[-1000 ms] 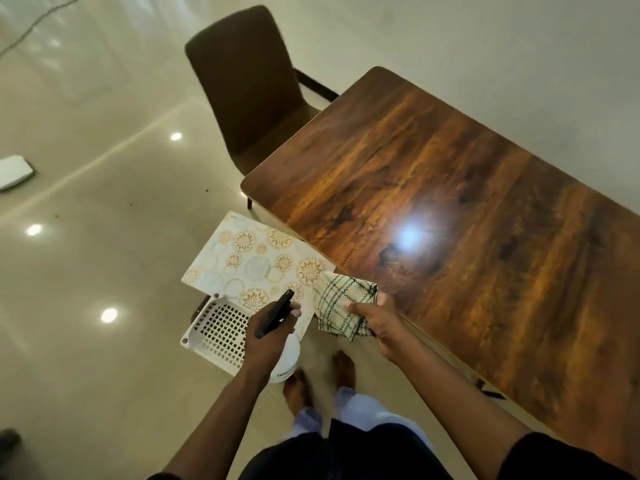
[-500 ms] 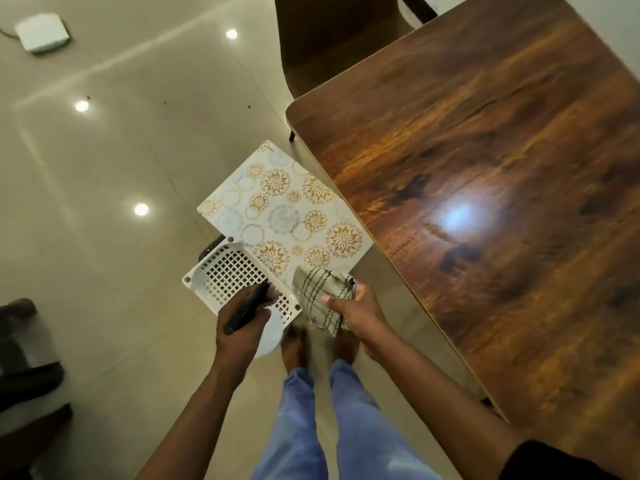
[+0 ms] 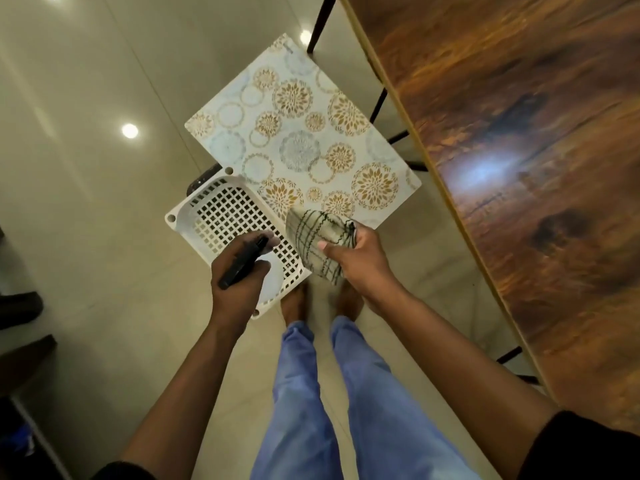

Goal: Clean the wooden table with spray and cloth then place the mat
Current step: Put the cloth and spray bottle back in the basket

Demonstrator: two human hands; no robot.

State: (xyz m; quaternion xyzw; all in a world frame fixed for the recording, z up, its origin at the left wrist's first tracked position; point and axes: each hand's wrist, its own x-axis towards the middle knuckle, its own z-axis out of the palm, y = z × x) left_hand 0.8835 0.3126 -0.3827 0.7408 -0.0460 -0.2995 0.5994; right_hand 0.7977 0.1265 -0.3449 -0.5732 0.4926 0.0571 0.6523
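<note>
Below, left hand [image 3: 239, 282] wrapped around spray bottle [image 3: 258, 268], right hand [image 3: 356, 259] clutching checked cloth [image 3: 317, 242], both forearms outstretched.

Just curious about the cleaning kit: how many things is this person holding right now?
2. A spray bottle with a black top is gripped in the left hand, over the white basket. A checked cloth is bunched in the right hand. Nothing else appears held.

One wooden table [image 3: 519, 168], one mat [image 3: 304, 133], one basket [image 3: 194, 220], one cloth [image 3: 318, 244], one spray bottle [image 3: 242, 263], two hands.
</note>
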